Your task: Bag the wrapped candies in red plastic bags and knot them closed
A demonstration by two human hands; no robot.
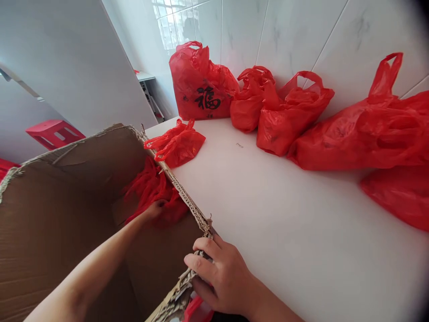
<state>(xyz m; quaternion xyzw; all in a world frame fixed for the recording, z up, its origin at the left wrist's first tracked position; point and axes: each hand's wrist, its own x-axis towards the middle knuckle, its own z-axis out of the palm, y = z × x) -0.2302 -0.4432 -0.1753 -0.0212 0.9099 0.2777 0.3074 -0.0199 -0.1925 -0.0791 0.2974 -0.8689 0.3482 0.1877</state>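
Note:
A large brown cardboard box (77, 179) with torn rims stands open at the left. Down inside it, my left hand (157, 209) is closed on a bunch of red plastic bags (150, 185) near the box's right wall. The bags and shadow partly cover its fingers. My right hand (223, 273) grips the ragged rim at the near corner, fingers hooked over the cardboard. Something red and glossy shows below that hand, mostly hidden. Beside the rim, a small red bag (182, 145) lies on the white table, its handles draped over the box edge.
Along the tiled wall, the white table (268, 214) bears several filled red bags, including a tall one (201, 89) with a black character and a wide one (355, 134) at the right. A red plastic stool (55, 133) stands beyond the box, near a pale panel (73, 53).

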